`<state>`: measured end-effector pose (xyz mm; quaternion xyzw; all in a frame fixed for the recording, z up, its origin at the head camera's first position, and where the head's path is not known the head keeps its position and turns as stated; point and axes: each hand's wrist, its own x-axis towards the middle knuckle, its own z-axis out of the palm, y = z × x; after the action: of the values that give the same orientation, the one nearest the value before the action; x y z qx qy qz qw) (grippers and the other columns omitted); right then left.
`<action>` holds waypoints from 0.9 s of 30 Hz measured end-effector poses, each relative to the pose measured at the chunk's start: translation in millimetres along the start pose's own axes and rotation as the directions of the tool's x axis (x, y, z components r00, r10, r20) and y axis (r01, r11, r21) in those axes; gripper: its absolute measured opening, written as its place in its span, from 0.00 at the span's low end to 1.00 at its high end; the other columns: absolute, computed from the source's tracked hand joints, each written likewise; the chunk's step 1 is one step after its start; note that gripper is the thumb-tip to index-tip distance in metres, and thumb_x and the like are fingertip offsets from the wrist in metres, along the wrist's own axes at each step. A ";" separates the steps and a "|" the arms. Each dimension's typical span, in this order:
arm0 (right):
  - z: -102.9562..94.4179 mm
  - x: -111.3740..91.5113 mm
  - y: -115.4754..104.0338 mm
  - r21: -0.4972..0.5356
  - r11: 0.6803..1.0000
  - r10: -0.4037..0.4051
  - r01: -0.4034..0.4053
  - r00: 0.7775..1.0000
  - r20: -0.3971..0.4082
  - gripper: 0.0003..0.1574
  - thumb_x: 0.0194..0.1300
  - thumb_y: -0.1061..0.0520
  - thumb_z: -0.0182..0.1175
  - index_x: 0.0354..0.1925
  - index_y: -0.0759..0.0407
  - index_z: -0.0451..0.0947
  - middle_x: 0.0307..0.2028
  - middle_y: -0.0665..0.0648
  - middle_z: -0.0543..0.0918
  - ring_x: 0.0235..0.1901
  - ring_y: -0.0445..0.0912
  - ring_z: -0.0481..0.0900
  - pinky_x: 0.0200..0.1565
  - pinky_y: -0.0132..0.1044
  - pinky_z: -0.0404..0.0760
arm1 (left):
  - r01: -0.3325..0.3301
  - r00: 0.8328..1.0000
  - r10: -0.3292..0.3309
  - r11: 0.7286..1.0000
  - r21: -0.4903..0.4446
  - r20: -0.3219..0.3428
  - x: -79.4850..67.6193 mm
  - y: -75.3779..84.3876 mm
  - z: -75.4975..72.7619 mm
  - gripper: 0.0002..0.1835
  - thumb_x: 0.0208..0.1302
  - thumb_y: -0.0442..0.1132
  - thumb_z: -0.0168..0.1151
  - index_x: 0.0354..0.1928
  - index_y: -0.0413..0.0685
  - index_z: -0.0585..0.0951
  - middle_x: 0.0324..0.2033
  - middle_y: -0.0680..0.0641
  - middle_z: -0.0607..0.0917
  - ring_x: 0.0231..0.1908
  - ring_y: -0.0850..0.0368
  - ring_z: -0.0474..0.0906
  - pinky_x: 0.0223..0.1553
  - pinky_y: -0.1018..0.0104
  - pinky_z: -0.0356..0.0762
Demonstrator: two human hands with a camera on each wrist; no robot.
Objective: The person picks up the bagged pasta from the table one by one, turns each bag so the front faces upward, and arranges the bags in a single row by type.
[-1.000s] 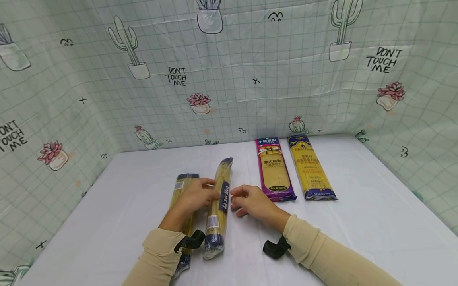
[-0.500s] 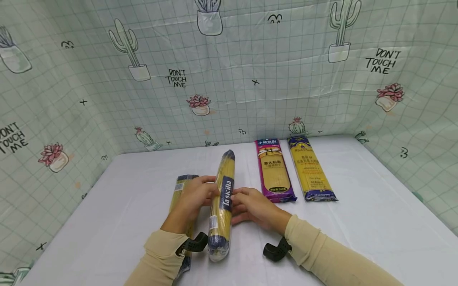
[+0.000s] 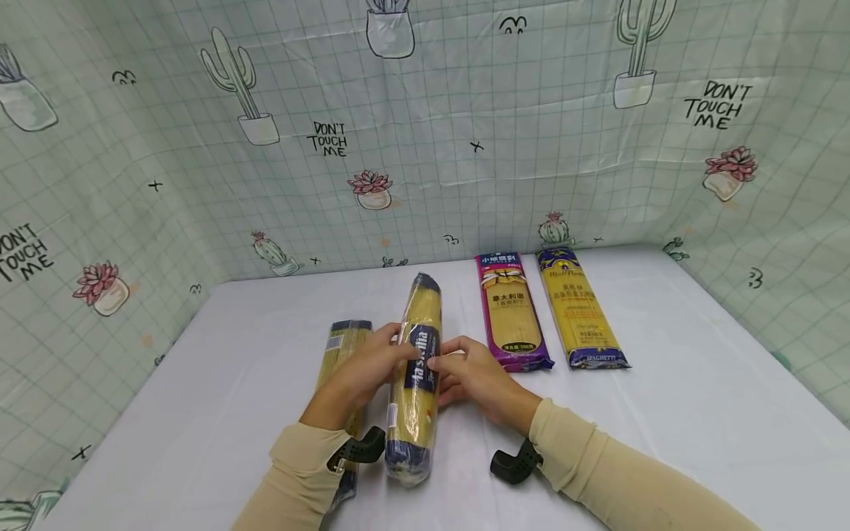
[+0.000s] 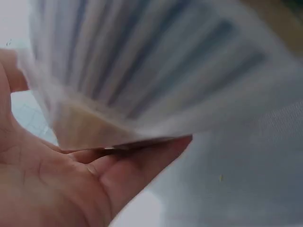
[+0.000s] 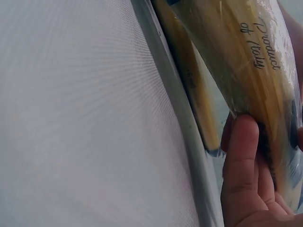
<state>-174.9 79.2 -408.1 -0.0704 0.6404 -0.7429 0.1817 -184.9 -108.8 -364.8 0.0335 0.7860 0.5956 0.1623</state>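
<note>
A clear-wrapped pack of spaghetti (image 3: pixel 413 413) with a dark blue label and blue ends is held between both hands, slanting away from the person. My left hand (image 3: pixel 361 372) grips its left side, thumb on the front near the label. From the right, my right hand (image 3: pixel 488 383) grips it with the thumb at the label's edge and fingers around the side. The left wrist view has the pack's striped barcode (image 4: pixel 142 61) blurred and close over the palm. In the right wrist view, the words "Product of Italy" show on the pack (image 5: pixel 236 61).
A second blue-ended spaghetti pack (image 3: pixel 332 361) lies left, partly under the left hand and forearm. At the back right lie a purple-edged pasta pack (image 3: pixel 514 313) and a yellow spaghetti pack (image 3: pixel 578 310). A cactus-print cloth (image 3: pixel 425 147) hangs behind the white table (image 3: pixel 219 413).
The held spaghetti pack has come up and shifted slightly right, turning so its label faces more forward. My right hand has closed in from beside the pack to grip it.
</note>
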 end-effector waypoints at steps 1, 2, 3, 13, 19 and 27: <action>0.0 0.2 -0.4 -0.006 1.000 -0.007 0.007 1.000 -0.004 0.26 0.65 0.58 0.62 0.54 0.69 0.63 0.36 0.65 0.85 0.28 0.50 0.84 0.31 0.43 0.86 | 0.000 1.000 0.000 1.000 0.031 0.002 -0.2 0.7 -0.2 0.32 0.64 0.40 0.61 0.69 0.37 0.67 0.52 0.40 0.80 0.48 0.47 0.79 0.52 0.52 0.76; -0.2 0.3 -0.9 -0.014 1.000 -0.014 0.013 1.000 -0.007 0.26 0.65 0.59 0.62 0.54 0.69 0.63 0.36 0.64 0.86 0.28 0.49 0.84 0.31 0.43 0.86 | 0.003 1.000 -0.003 0.998 0.062 0.005 -0.5 1.5 -0.3 0.32 0.65 0.41 0.62 0.68 0.37 0.68 0.50 0.40 0.81 0.47 0.48 0.79 0.50 0.53 0.77; -0.5 0.4 -1.3 -0.024 1.000 -0.017 0.017 1.000 -0.010 0.26 0.65 0.59 0.62 0.54 0.69 0.63 0.35 0.63 0.86 0.28 0.49 0.84 0.31 0.43 0.86 | 0.009 1.000 -0.009 0.995 0.101 0.002 -0.4 1.9 -0.4 0.32 0.65 0.43 0.62 0.68 0.38 0.68 0.48 0.41 0.82 0.46 0.48 0.79 0.48 0.54 0.77; -2.3 0.5 -1.4 -0.094 0.995 -0.031 0.031 1.000 0.003 0.23 0.67 0.58 0.61 0.52 0.69 0.64 0.34 0.62 0.86 0.27 0.49 0.84 0.30 0.44 0.86 | 0.032 0.999 -0.028 0.980 0.195 -0.021 -0.5 1.9 -2.0 0.31 0.64 0.46 0.69 0.64 0.38 0.73 0.44 0.42 0.83 0.38 0.51 0.81 0.38 0.59 0.79; -4.4 -0.1 -2.0 -0.093 0.994 -0.059 0.060 0.998 0.015 0.21 0.68 0.59 0.56 0.54 0.70 0.65 0.31 0.62 0.84 0.25 0.49 0.83 0.31 0.43 0.86 | 0.007 0.999 0.003 0.982 0.191 -0.052 1.0 1.5 -4.5 0.25 0.63 0.41 0.69 0.58 0.35 0.76 0.40 0.43 0.84 0.37 0.51 0.81 0.38 0.61 0.79; -6.8 0.4 -3.2 -0.099 0.994 -0.044 0.046 0.999 0.024 0.20 0.68 0.60 0.55 0.53 0.69 0.66 0.34 0.62 0.84 0.27 0.49 0.83 0.31 0.43 0.85 | -0.028 0.997 0.037 0.990 0.137 -0.063 0.1 2.7 -3.9 0.23 0.63 0.36 0.68 0.58 0.34 0.76 0.42 0.42 0.84 0.36 0.52 0.82 0.35 0.62 0.80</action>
<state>-178.2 85.7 -406.1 -0.1017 0.6728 -0.7132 0.1682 -186.5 -111.6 -361.3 0.0377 0.8292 0.5438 0.1238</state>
